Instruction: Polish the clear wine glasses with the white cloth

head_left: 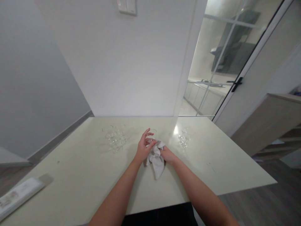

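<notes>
My left hand (144,147) curls around a clear drinking glass (151,135) held above the pale table (77,175), its forefinger lifted. My right hand (167,154) grips a crumpled white cloth (157,159) pressed against the glass, and the cloth's loose end hangs down toward the table. A cluster of several clear glasses (114,138) stands on the table to the left of my hands. Another small group of clear glasses (184,138) stands to the right.
A long white box (17,196) lies near the table's front left corner. The table's far edge meets a white wall (131,69). A glass door with a black handle (236,84) is at the right, and a wooden cabinet (270,125) stands beyond the table's right edge.
</notes>
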`<state>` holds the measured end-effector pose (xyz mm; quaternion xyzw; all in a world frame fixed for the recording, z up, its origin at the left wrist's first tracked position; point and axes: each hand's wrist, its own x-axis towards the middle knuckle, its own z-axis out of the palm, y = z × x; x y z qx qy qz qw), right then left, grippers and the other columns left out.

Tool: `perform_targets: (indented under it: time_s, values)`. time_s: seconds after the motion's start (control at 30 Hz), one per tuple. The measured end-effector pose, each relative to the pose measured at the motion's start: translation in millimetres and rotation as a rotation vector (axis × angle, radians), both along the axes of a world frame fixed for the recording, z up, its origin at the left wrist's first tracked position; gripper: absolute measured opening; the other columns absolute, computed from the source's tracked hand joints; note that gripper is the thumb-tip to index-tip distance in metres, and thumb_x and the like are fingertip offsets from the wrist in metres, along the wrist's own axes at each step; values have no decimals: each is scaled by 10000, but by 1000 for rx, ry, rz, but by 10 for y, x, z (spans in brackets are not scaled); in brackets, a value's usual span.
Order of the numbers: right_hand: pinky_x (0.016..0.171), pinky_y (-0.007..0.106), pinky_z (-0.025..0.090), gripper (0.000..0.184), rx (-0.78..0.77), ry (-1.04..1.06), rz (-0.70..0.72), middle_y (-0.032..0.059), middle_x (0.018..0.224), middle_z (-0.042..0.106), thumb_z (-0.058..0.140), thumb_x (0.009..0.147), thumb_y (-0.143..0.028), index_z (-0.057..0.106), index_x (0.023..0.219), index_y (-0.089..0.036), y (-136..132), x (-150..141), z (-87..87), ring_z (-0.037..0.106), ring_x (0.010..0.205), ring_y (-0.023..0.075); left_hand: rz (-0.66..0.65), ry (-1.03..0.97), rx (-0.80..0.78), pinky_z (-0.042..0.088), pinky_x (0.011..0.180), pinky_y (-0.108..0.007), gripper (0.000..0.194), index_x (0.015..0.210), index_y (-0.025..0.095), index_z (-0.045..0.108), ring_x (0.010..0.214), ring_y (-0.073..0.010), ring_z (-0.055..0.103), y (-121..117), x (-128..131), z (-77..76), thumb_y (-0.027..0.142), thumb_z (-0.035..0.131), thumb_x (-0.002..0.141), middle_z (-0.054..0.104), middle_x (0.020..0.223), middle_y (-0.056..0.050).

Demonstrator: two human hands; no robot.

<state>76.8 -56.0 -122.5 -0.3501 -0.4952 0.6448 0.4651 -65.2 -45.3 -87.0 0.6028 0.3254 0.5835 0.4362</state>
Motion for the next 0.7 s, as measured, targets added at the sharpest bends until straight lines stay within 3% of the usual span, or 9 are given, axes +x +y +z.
perform_targets:
  time_s: [0.3,0.57,0.7]
  values:
    - [835,355,507,396,41,-44,-5,23,887,715,723,698,-375,647,1038,-189,-21,-8,26,653,827,186,25,-17,-37,492,647,-230,740,1417,260,325,687,-86,601,39,-10,-39,370,688,781,596,1101,-68]
    - [914,393,475,363,79,-108,-54,24,937,711,688,718,-350,656,1048,-202,12,-12,5,644,900,195,288,63,125,476,798,-307,767,1397,262,372,869,-165,611,-36,6,21,307,746,729,607,1126,-74]
    - [911,366,473,306,128,-145,33,18,936,709,659,733,-315,673,1019,-206,-2,-23,54,631,940,192,359,46,231,477,806,-324,739,1348,265,414,987,-211,596,-92,12,73,278,771,701,572,1230,-95]
